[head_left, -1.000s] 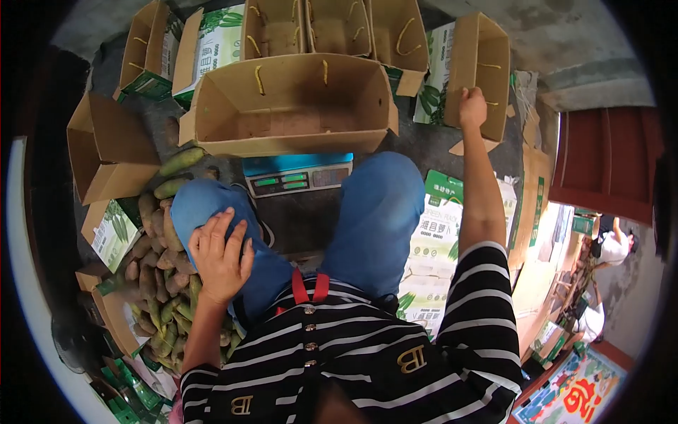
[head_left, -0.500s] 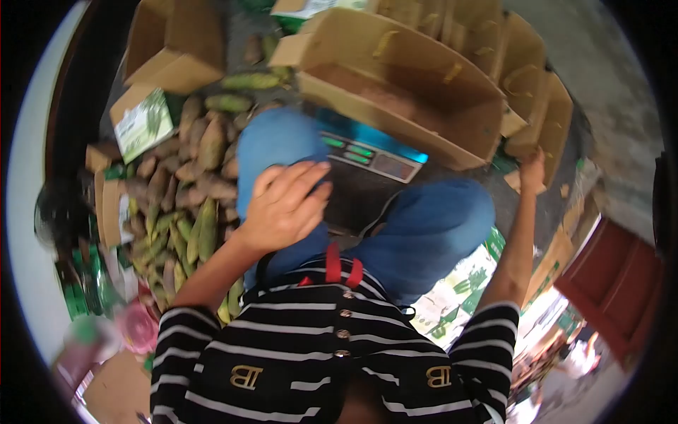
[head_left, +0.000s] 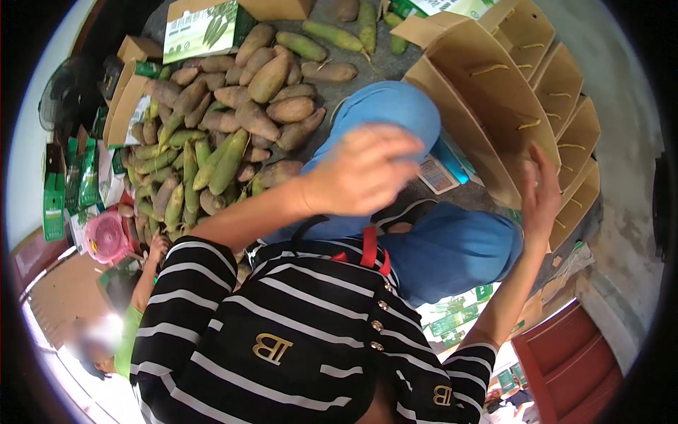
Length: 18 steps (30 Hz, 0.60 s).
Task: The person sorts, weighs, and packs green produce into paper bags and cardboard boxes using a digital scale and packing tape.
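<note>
My left hand (head_left: 367, 169) is raised in front of my bent left knee, smeared by motion, its fingers loosely stretched with nothing visible in them. Close to the near end of a large open carton (head_left: 452, 53) my right hand (head_left: 540, 191) points upward, fingers extended, and overlaps the cardboard in this view. The carton has yellow cord loops inside and stands over a digital scale (head_left: 439, 174), whose panel is partly hidden by my knee and hand. A heap of long green and brown radishes (head_left: 258, 120) lies to my left.
More open cartons (head_left: 575, 134) with cord loops stand in a row at right. A printed box (head_left: 201, 32) is behind the heap. At lower left are a pink basket (head_left: 107, 237) and another person's hand (head_left: 157, 247). A red wooden piece (head_left: 568, 350) stands lower right.
My view has swung left, so the radish heap shows more fully and the cartons sit further right. My right hand has left the far-right carton's end. Another person is now visible lower left.
</note>
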{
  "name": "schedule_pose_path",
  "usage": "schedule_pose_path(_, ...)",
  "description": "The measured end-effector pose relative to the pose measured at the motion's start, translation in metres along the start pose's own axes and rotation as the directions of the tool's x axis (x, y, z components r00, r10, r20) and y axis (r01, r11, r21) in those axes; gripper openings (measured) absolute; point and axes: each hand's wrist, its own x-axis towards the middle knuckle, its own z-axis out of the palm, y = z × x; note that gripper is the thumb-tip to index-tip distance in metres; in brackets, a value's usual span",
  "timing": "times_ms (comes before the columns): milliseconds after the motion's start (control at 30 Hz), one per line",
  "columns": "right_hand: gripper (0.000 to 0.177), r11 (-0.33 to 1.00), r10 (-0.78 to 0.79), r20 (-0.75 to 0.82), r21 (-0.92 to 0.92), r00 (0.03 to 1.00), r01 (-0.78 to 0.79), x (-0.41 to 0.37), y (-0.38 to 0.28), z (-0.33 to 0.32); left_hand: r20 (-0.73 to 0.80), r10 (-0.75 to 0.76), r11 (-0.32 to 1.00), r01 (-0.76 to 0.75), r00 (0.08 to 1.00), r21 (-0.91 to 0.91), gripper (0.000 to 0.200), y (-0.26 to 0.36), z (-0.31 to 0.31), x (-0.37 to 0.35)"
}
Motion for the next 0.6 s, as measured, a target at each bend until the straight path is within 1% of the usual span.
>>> schedule_pose_path(33,0.037,0.997,-0.058,0.062,-0.045,0.996,0.061,0.007,-0.006,0.01,-0.032,-0.073,0.994,0.075,0.997,0.083,0.027,-0.011,-0.015,-0.009)
schedule_pose_path(67,0.04,0.989,-0.112,0.122,-0.087,0.986,0.123,0.011,-0.01,0.019,-0.085,-0.246,0.952,0.258,0.965,0.165,0.024,-0.024,-0.032,-0.017)
schedule_pose_path(100,0.045,0.983,-0.124,0.184,-0.109,0.975,0.145,0.013,-0.008,0.028,-0.149,-0.406,0.879,0.43,0.902,0.204,0.023,-0.044,-0.046,-0.037)
schedule_pose_path(133,0.044,0.985,-0.101,0.257,-0.113,0.961,0.134,0.014,-0.004,0.038,-0.14,-0.535,0.795,0.553,0.833,0.248,0.025,-0.071,-0.062,-0.066)
schedule_pose_path(167,0.044,0.985,-0.079,0.329,-0.118,0.941,0.124,0.014,0.002,0.047,-0.109,-0.719,0.636,0.713,0.687,0.295,0.029,-0.095,-0.079,-0.106)
schedule_pose_path(200,0.043,0.985,-0.057,0.399,-0.125,0.915,0.116,0.015,0.007,0.055,-0.116,-0.765,0.525,0.717,0.634,0.458,0.027,-0.125,-0.093,-0.161)
schedule_pose_path(233,0.036,0.984,0.063,0.464,-0.175,0.884,0.022,0.018,0.009,0.063,-0.032,-0.92,0.317,0.79,0.391,0.525,0.036,-0.139,-0.11,-0.206)
schedule_pose_path(267,0.034,0.984,0.057,0.466,-0.175,0.883,0.029,0.019,0.011,0.067,0.012,-0.976,0.175,0.751,0.218,0.636,0.044,-0.144,-0.122,-0.249)
schedule_pose_path(300,0.031,0.984,0.051,0.468,-0.175,0.882,0.036,0.019,0.013,0.069,0.033,-0.999,0.046,0.674,0.032,0.738,0.051,-0.144,-0.131,-0.277)
schedule_pose_path(333,0.029,0.983,0.049,0.472,-0.178,0.88,0.041,0.02,0.013,0.07,0.053,-0.986,-0.059,0.63,-0.157,0.774,0.066,-0.134,-0.135,-0.292)
schedule_pose_path(400,0.028,0.97,0.087,0.493,-0.24,0.866,0.039,0.023,0.011,0.069,0.046,-0.975,-0.086,0.556,-0.219,0.827,0.071,-0.115,-0.132,-0.324)
schedule_pose_path(500,0.028,0.952,0.126,0.531,-0.302,0.838,0.047,0.031,0.007,0.066,-0.059,-0.977,-0.173,0.6,-0.205,0.781,0.074,-0.105,-0.113,-0.337)
schedule_pose_path(600,0.029,0.948,0.146,0.559,-0.315,0.816,0.046,0.034,0.003,0.066,-0.128,-0.98,-0.196,0.654,-0.15,0.731,0.067,-0.103,-0.108,-0.344)
